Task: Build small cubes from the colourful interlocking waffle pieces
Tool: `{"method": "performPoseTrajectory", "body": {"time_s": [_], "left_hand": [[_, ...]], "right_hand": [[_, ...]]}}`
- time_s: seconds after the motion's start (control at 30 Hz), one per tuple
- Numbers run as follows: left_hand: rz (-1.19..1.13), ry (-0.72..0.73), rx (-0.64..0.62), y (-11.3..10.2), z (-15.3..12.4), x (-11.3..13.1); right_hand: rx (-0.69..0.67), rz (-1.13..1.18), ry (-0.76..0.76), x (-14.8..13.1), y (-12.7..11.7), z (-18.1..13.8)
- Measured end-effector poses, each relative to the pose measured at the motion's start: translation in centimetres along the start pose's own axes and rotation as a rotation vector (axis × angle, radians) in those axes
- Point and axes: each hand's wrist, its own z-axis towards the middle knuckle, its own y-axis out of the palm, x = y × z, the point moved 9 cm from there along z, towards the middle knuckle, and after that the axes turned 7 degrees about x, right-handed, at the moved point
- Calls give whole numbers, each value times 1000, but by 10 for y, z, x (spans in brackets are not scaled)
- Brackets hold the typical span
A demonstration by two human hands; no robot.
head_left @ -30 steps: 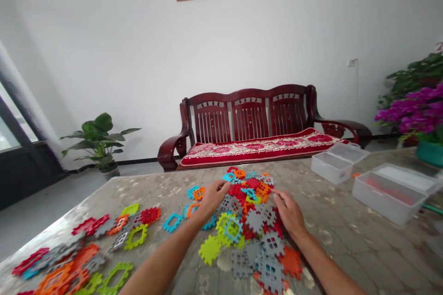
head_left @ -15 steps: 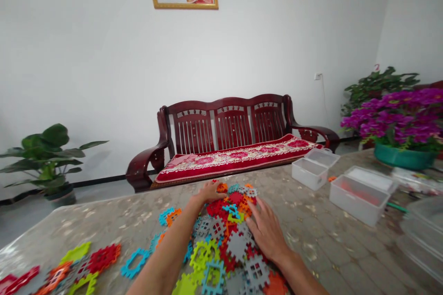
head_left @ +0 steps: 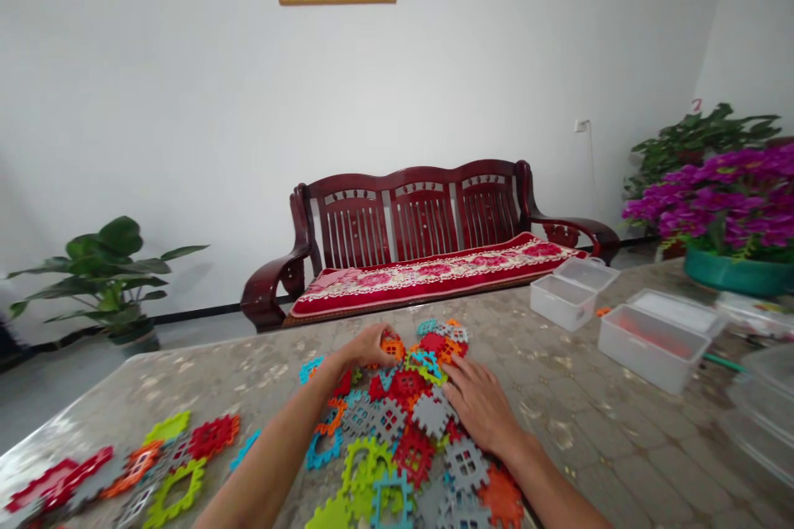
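A heap of toothed plastic building tiles in several colours lies on the table before me. My left hand (head_left: 370, 347) is at the heap's far left, its thumb and fingers curled round an orange window tile (head_left: 393, 349). My right hand (head_left: 480, 401) rests along the heap's right side with fingers stretched out. Its fingertips are beside a grey tile (head_left: 432, 413) and a lime-green tile (head_left: 428, 365). Nearer me are a grey window tile (head_left: 465, 464), a red window tile (head_left: 414, 455) and a blue frame tile (head_left: 392, 496).
More tiles, including a lime-green frame (head_left: 177, 493) and a red tile (head_left: 212, 436), lie at the left of the table (head_left: 595, 413). Clear plastic boxes (head_left: 651, 354) and a purple flower pot (head_left: 738, 273) stand at the right. A wooden bench (head_left: 422, 182) is beyond.
My left hand has gone from lying over the far left tiles to curling round the orange window tile. My right hand stays on the heap's right side. The view has shifted slightly.
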Motion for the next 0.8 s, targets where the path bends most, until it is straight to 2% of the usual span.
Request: {"method": "performPoseTrajectory", "body": {"time_s": [0.17, 0.27, 0.4, 0.5, 0.6, 0.7, 0.8], "left_hand": [[-67, 43, -206, -14, -22, 2], [-69, 45, -305, -24, -23, 6], [-24, 57, -188, -23, 9, 32], [31, 90, -83, 2, 40, 65], [101, 79, -49, 36, 67, 92], [174, 15, -65, 65, 84, 105], [239, -18, -83, 82, 90, 112]], "right_hand": [[-5, 7, 9, 1, 0, 1], [-1, 18, 13, 1, 0, 1], [16, 50, 29, 2, -2, 1], [35, 76, 40, 2, -5, 1], [52, 91, 42, 0, -8, 1], [72, 96, 35, -3, -10, 2], [85, 91, 35, -3, -11, 2]]}}
